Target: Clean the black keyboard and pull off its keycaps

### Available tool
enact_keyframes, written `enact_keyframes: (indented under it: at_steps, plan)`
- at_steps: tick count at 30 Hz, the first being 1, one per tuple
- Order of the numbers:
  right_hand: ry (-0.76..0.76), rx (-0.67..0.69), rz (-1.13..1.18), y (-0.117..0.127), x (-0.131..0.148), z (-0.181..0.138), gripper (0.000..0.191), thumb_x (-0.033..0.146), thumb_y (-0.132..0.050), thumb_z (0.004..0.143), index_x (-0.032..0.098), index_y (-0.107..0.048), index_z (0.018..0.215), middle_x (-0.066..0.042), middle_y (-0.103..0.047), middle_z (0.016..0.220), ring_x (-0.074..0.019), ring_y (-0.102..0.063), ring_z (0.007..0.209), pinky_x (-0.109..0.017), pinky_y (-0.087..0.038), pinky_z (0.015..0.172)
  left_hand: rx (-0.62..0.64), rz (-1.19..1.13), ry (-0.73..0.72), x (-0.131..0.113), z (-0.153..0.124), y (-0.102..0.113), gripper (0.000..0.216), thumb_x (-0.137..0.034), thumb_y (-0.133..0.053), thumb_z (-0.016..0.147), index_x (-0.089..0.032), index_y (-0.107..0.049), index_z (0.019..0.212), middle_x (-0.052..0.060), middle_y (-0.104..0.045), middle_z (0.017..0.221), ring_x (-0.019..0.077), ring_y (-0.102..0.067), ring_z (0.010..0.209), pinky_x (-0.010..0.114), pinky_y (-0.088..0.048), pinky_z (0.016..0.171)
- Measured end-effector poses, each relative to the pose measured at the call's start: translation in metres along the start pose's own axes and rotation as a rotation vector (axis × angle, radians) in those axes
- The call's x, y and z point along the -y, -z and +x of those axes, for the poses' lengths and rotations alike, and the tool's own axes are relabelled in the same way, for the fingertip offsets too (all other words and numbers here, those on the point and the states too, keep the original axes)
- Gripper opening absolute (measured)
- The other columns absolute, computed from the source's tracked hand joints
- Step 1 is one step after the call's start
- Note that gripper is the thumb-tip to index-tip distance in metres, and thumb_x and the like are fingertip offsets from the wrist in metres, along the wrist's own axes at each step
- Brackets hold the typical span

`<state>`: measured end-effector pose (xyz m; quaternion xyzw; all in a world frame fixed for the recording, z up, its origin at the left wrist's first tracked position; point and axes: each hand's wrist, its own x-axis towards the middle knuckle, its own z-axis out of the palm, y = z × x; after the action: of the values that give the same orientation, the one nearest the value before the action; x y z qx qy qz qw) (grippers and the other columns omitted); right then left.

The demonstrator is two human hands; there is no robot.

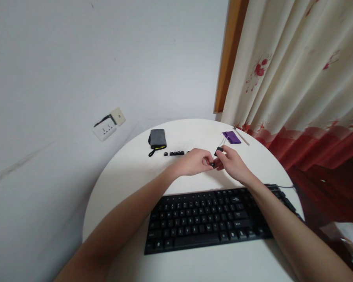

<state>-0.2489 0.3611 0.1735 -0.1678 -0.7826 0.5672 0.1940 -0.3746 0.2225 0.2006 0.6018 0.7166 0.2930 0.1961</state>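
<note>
Both hands meet above the round white table [126, 176], just beyond the black keyboard [211, 219]. My left hand [194, 162] is closed in a pinch on a small black keycap [212, 165]. My right hand [231, 162] is closed too, holding a small black tool [218, 150] whose top pokes up above its fingers. The two hands touch at the fingertips. A short row of loose black keycaps [176, 153] lies on the table just left of my left hand.
A grey pouch with a yellow-black strap [158, 139] lies at the table's far side. A purple flat item [231, 137] and a thin stick [241, 136] lie at the far right. A wall socket [108, 124] is on the left wall; a curtain [297, 78] hangs right.
</note>
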Motion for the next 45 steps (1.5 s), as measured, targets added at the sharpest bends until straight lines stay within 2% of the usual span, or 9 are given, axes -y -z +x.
enact_keyframes:
  at_steps: [4, 8, 10, 13, 22, 26, 29, 35, 45]
  plan:
    - [-0.056, -0.032, 0.028, -0.002, -0.002, 0.0, 0.016, 0.036, -0.047, 0.094, 0.02, -0.049, 0.091, -0.001, -0.067, 0.061, -0.0177, -0.069, 0.053, -0.026, -0.055, 0.049, -0.114, 0.256, -0.021, -0.008, -0.002, -0.008, 0.007, -0.023, -0.066, 0.082, -0.019, -0.061, 0.084, 0.002, -0.067, 0.085, 0.0185, -0.063, 0.08, 0.029, -0.047, 0.072]
    - [0.0, -0.081, 0.008, -0.001, -0.004, 0.002, 0.014, 0.033, -0.048, 0.093, 0.021, -0.048, 0.086, -0.001, -0.066, 0.059, -0.0167, -0.067, 0.05, -0.025, -0.055, 0.047, -0.219, 0.373, -0.109, -0.015, -0.006, -0.012, 0.019, -0.024, -0.064, 0.086, -0.022, -0.057, 0.103, 0.004, -0.06, 0.107, 0.0198, -0.061, 0.094, 0.032, -0.05, 0.082]
    - [0.004, -0.099, -0.006, 0.0, -0.005, 0.003, 0.015, 0.034, -0.048, 0.093, 0.021, -0.048, 0.086, 0.0, -0.065, 0.058, -0.0174, -0.067, 0.048, -0.025, -0.054, 0.045, -0.218, 0.394, -0.182, -0.016, -0.007, -0.012, 0.024, -0.022, -0.063, 0.088, -0.024, -0.056, 0.11, 0.005, -0.055, 0.116, 0.0201, -0.059, 0.103, 0.033, -0.05, 0.088]
    - [-0.032, -0.114, -0.036, -0.001, -0.007, 0.002, 0.015, 0.034, -0.048, 0.092, 0.021, -0.048, 0.085, 0.0, -0.064, 0.055, -0.0198, -0.067, 0.045, -0.023, -0.049, 0.038, -0.183, 0.415, -0.253, -0.014, -0.008, -0.012, 0.019, -0.02, -0.062, 0.089, -0.025, -0.062, 0.107, 0.005, -0.051, 0.118, 0.0211, -0.056, 0.109, 0.035, -0.049, 0.093]
    - [-0.015, -0.134, -0.047, -0.001, -0.002, -0.001, 0.016, 0.03, -0.048, 0.092, 0.021, -0.047, 0.079, 0.003, -0.057, 0.044, -0.0187, -0.063, 0.037, -0.02, -0.04, 0.031, -0.228, 0.248, -0.278, -0.012, -0.002, -0.015, 0.011, -0.022, -0.071, 0.085, -0.025, -0.069, 0.095, 0.004, -0.054, 0.108, 0.0219, -0.053, 0.11, 0.039, -0.046, 0.1]
    - [-0.114, -0.189, 0.003, -0.002, 0.003, -0.001, 0.012, 0.025, -0.046, 0.092, 0.02, -0.046, 0.082, 0.002, -0.059, 0.044, -0.0173, -0.062, 0.036, -0.019, -0.04, 0.033, -0.35, 0.12, -0.237, 0.002, 0.005, -0.011, 0.012, -0.022, -0.073, 0.083, -0.024, -0.071, 0.095, 0.004, -0.055, 0.106, 0.0204, -0.055, 0.106, 0.038, -0.046, 0.099]
    - [-0.152, -0.217, 0.043, -0.003, 0.004, 0.001, 0.009, 0.024, -0.044, 0.093, 0.02, -0.047, 0.085, 0.0, -0.064, 0.049, -0.0172, -0.064, 0.038, -0.019, -0.042, 0.034, -0.419, 0.225, -0.156, 0.022, 0.008, -0.006, 0.013, -0.022, -0.073, 0.082, -0.025, -0.072, 0.095, 0.004, -0.055, 0.109, 0.0222, -0.052, 0.109, 0.041, -0.044, 0.101]
    - [-0.146, -0.194, 0.088, -0.004, 0.005, 0.001, 0.01, 0.026, -0.045, 0.093, 0.021, -0.047, 0.086, -0.001, -0.065, 0.05, -0.0173, -0.066, 0.041, -0.019, -0.044, 0.037, -0.308, 0.525, -0.007, 0.054, 0.013, -0.009, 0.006, -0.026, -0.076, 0.08, -0.026, -0.076, 0.086, 0.005, -0.054, 0.127, 0.0296, -0.043, 0.121, 0.049, -0.038, 0.1]
    - [-0.095, -0.153, 0.137, -0.004, 0.004, 0.001, 0.015, 0.032, -0.048, 0.093, 0.021, -0.046, 0.084, 0.0, -0.066, 0.052, -0.0158, -0.065, 0.042, -0.019, -0.045, 0.039, -0.247, 0.638, 0.07, 0.068, 0.042, -0.004, 0.01, -0.029, -0.074, 0.078, -0.025, -0.078, 0.086, 0.007, -0.053, 0.137, 0.0332, -0.039, 0.126, 0.051, -0.036, 0.096]
